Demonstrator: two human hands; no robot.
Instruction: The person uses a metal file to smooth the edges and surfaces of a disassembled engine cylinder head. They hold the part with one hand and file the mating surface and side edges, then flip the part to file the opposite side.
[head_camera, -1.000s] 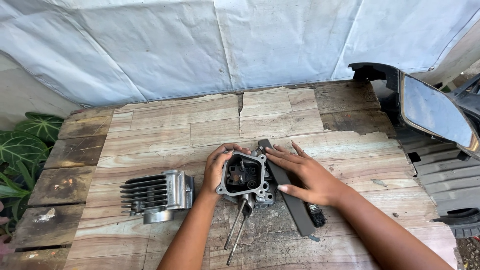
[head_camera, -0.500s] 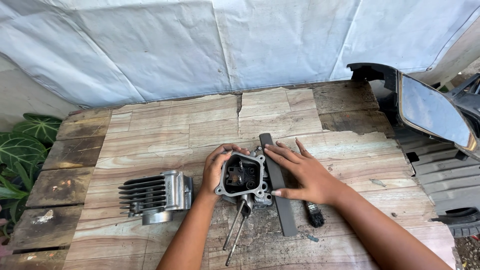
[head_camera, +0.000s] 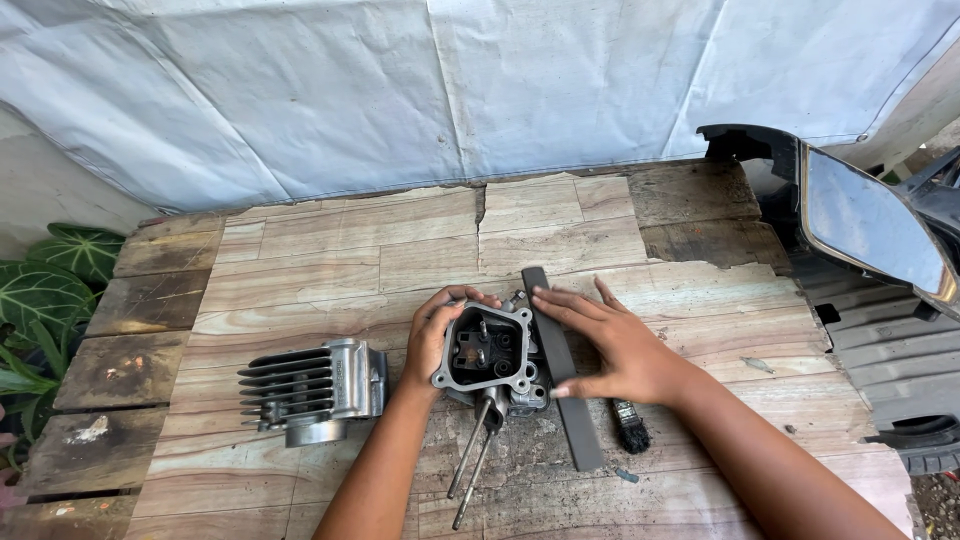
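The far half of the weathered wooden worktop (head_camera: 400, 240) lies bare up to the white tarpaulin wall (head_camera: 400, 90), giving open passage there. On the left, the finned grey metal cylinder block (head_camera: 312, 390) blocks the near route. 2 thin metal rods (head_camera: 470, 465) and a small black brush (head_camera: 630, 425) clutter the front edge. A dark-framed mirror (head_camera: 870, 225) crowds the right side.

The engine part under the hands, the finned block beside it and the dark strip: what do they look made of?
Engine part: looks like cast metal, dull grey, grimy inside, with a flat machined rim.
Finned block: likely cast aluminium, with a pale silvery sheen on its thin fins.
Dark strip: matte charcoal and flat; rubber or plastic, cannot tell which.
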